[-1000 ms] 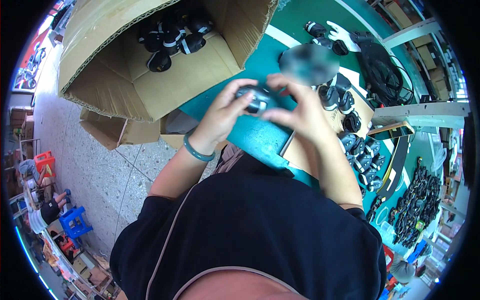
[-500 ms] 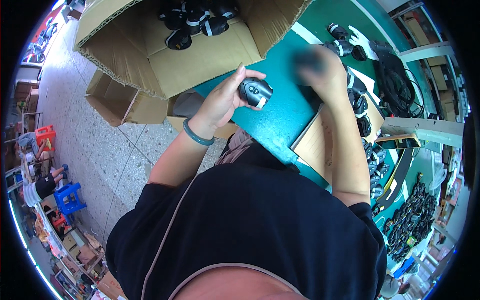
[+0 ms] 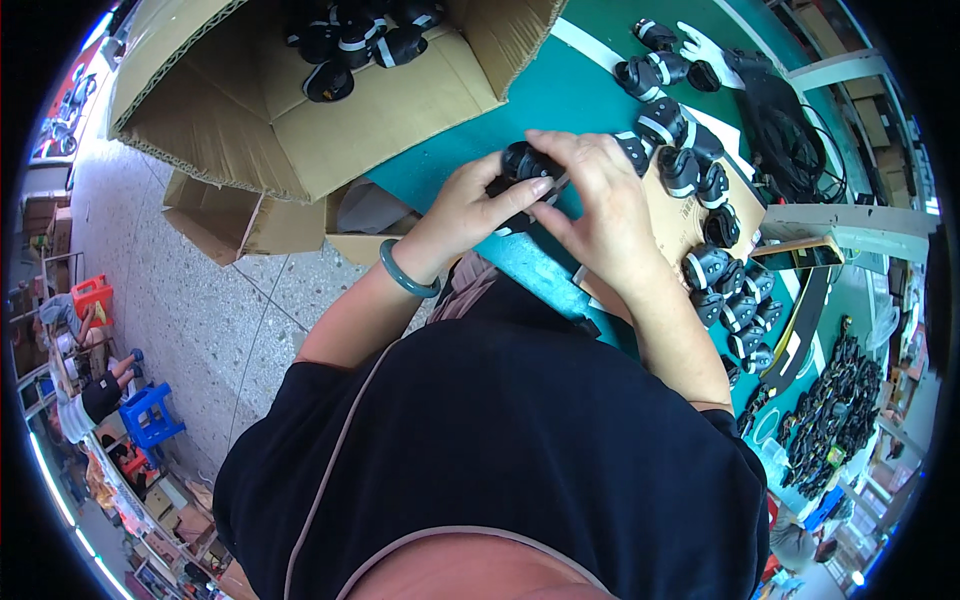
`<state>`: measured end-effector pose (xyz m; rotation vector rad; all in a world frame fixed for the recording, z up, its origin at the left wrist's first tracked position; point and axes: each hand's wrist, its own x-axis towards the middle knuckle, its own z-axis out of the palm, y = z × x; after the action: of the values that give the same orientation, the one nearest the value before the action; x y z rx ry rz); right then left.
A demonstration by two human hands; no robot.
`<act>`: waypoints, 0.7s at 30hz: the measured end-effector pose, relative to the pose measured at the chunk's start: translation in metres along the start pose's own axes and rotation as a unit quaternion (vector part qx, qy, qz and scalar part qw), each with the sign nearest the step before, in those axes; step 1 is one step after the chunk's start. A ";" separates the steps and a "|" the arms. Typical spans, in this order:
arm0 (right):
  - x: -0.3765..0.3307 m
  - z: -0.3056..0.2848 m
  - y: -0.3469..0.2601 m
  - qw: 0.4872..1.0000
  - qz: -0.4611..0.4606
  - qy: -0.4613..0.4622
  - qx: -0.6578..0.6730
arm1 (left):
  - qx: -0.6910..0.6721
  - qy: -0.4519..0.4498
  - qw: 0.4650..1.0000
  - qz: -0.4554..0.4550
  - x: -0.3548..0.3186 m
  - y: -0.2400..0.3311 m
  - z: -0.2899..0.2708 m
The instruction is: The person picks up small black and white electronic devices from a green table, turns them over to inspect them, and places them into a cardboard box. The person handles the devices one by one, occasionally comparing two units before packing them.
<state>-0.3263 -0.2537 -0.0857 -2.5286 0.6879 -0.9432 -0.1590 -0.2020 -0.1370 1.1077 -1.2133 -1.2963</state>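
Both hands meet over the near edge of the green table, around a small rounded black device (image 3: pixel 522 160) that looks like a headlamp. My left hand (image 3: pixel 472 205), with a grey-green bangle at its wrist, wraps the device from the left, thumb across it. My right hand (image 3: pixel 598 195) presses from the right, its fingertips closed on the device and a thin pale-edged strip between the hands. Fingers cover much of the device. Similar black devices (image 3: pixel 680 170) with light bands stand on a cardboard sheet (image 3: pixel 742 185) just right of my right hand.
A large open cardboard box (image 3: pixel 380 115) at the upper left holds several black devices. Smaller boxes (image 3: pixel 285 225) stand below it. Farther right are a white glove (image 3: pixel 700 42), a black cable bundle (image 3: pixel 795 150), a metal post (image 3: pixel 850 228) and heaped black parts (image 3: pixel 830 415).
My right hand has come left from over the table, where it was blurred, to the device in my left hand. The device has been turned, and the whole view has shifted slightly.
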 end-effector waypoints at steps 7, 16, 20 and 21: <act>-0.017 -0.011 0.014 0.996 0.077 0.023 0.048 | 0.039 0.177 0.983 0.014 0.008 0.010 -0.019; -0.034 -0.008 0.061 0.961 0.137 -0.030 -0.237 | 0.436 0.518 0.730 0.096 0.109 0.027 -0.174; -0.036 -0.006 0.062 0.989 0.129 -0.040 -0.054 | 0.614 0.542 0.508 0.265 0.094 0.050 -0.140; -0.031 -0.009 0.059 0.989 0.130 -0.073 0.005 | 0.543 0.466 0.635 0.291 0.080 0.051 -0.121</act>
<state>-0.3716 -0.2863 -0.1232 -2.3942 0.9346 -0.6642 -0.0410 -0.2912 -0.0946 1.6432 -1.2547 0.7185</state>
